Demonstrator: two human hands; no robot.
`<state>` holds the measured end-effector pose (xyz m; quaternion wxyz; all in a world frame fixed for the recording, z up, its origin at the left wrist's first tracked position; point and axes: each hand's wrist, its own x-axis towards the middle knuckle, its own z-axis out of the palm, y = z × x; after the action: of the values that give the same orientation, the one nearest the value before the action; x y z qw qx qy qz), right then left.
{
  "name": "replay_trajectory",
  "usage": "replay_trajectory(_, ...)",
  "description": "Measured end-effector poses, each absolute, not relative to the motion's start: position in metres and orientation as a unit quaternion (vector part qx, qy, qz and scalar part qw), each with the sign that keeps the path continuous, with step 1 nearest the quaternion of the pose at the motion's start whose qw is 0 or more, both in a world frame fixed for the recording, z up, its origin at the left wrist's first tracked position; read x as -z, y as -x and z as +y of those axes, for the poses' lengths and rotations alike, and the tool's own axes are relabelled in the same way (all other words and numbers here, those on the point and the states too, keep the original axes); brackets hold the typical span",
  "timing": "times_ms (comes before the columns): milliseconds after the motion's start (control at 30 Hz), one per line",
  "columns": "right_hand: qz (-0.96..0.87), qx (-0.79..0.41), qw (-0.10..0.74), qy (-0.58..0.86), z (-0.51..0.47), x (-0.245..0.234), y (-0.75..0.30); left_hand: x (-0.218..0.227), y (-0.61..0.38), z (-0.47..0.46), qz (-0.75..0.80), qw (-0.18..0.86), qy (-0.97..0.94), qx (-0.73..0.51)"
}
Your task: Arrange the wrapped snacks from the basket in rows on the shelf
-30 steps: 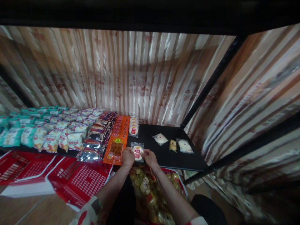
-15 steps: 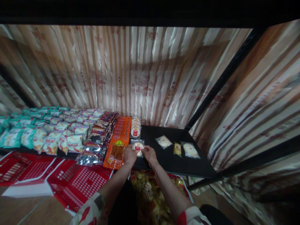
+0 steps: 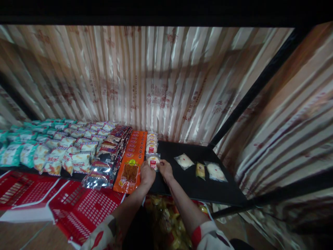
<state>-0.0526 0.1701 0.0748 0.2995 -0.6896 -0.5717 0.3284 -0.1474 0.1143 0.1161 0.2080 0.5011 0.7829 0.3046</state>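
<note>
Between my two hands is a clear packet of a round white cake with a red label (image 3: 153, 159). My left hand (image 3: 147, 173) pinches its left side, and my right hand (image 3: 165, 170) pinches the right side. Its back edge meets the front of a row of matching cake packets (image 3: 151, 147) that overlap one another. Just left of my left hand lies an orange snack packet (image 3: 129, 172) with brown sticks showing through its window. All of these lie on a black shelf (image 3: 177, 185).
Dark shiny packets (image 3: 100, 168), white snack bags (image 3: 54, 161) and green bags (image 3: 11, 152) fill the left. Two white packets (image 3: 184, 161) (image 3: 215, 171) and a yellow packet (image 3: 200, 170) lie right. Red baskets (image 3: 85, 205) and gold-wrapped goods (image 3: 166, 218) are below; a black post (image 3: 234, 118) slants up right.
Both hands have eased the cake packet slightly back toward the matching row, still gripping it. The camera view has shifted a little.
</note>
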Motion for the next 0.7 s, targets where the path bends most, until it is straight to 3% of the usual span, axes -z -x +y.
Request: replay_trajectory(700,-0.568,-0.304,0.265,0.718,0.2,-0.085,0.065,-0.1,0.146,0.144,0.754,0.207,-0.531,-0.325)
